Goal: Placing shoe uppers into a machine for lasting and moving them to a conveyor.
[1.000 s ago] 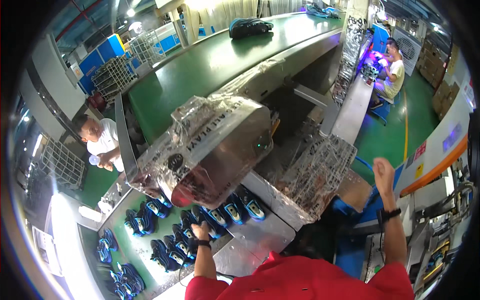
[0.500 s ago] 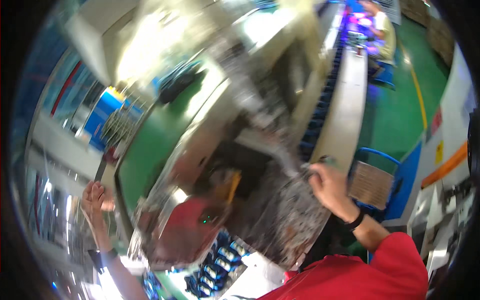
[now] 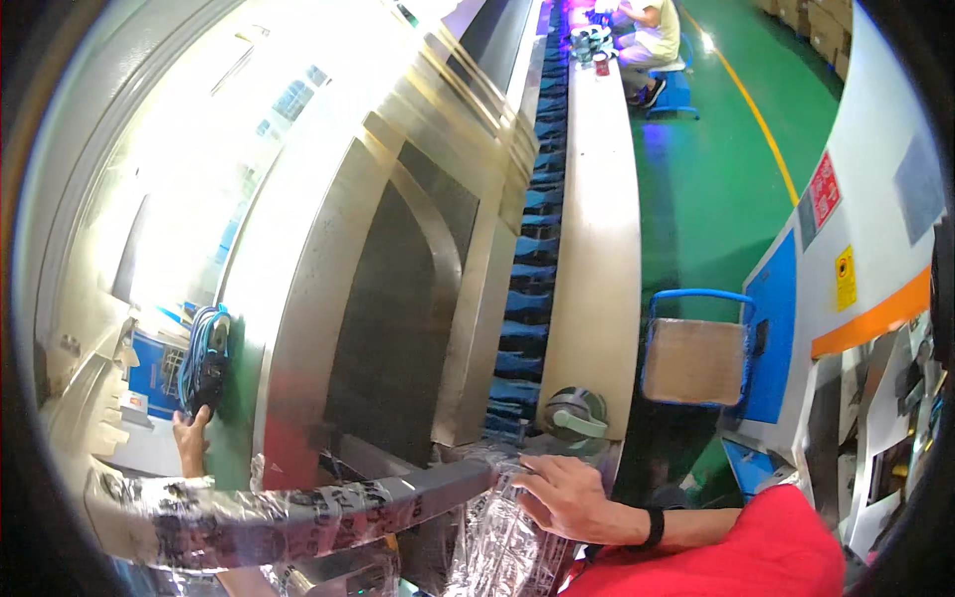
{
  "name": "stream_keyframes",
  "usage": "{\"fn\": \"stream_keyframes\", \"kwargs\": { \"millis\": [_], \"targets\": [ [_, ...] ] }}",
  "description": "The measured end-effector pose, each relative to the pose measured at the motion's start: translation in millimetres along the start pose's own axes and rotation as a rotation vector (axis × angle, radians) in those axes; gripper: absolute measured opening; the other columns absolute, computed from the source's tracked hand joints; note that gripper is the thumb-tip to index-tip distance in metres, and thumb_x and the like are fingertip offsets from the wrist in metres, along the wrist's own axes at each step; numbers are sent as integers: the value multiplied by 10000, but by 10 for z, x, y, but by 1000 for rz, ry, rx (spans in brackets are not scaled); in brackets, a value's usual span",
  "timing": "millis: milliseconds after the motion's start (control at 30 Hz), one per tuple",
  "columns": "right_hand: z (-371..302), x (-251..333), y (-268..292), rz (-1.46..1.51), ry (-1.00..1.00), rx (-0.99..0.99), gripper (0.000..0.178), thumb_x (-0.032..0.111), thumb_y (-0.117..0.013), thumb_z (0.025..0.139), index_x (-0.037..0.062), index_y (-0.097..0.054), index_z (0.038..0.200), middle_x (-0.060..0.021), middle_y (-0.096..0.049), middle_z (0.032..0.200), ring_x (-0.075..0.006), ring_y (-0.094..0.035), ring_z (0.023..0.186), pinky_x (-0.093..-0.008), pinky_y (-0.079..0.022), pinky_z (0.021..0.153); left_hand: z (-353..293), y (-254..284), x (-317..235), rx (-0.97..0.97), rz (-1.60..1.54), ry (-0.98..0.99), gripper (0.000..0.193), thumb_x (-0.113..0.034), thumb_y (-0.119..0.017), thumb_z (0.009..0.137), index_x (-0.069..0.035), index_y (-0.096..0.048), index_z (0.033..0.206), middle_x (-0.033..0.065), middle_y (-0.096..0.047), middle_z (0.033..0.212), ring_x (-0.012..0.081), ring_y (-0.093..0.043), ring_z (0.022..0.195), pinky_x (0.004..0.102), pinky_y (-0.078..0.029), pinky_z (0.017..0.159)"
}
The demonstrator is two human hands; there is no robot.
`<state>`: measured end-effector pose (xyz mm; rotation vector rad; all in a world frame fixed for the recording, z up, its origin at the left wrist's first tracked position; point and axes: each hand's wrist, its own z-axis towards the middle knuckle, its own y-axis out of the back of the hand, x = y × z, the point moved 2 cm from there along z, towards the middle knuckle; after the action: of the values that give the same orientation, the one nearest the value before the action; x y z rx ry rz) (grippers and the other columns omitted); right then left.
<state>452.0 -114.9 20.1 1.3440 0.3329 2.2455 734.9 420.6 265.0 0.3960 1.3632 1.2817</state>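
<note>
At the left, my left hand reaches past a plastic-wrapped curved bar. Its fingers are apart and meet the near end of a bundle of black and blue looped pieces; the bundle lies along a green surface, its exact kind unclear. My right hand, with a black wristband, rests by the bar's right end, on crinkled clear wrap. Its fingers are spread and slightly bent, with nothing visible in them. The bar hides much of my left forearm.
Beyond the bar runs a dark conveyor belt in a metal housing. Right of it, a row of blue and black pieces borders a pale ledge holding a grey-green roll. A blue-framed chair stands right; a person sits far off.
The view has swung and sharpened. My left hand has come from apart to the near end of the bundle. My right hand remains on the wrapped part, its fingers less curled.
</note>
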Motion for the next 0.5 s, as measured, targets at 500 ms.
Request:
{"fn": "stream_keyframes", "kwargs": {
  "millis": [500],
  "targets": [
    [23,-7,73,41,90,65,316,98,-745,670,64,-609,953,-185,-612,1053,-341,-616,887,-419,-497,737,-1158,270,-981,-438,847,310,469,-318,-743,800,58,-634,1059,201,-639,1024,265,-682,784,345,-586,612]
  ]
}}
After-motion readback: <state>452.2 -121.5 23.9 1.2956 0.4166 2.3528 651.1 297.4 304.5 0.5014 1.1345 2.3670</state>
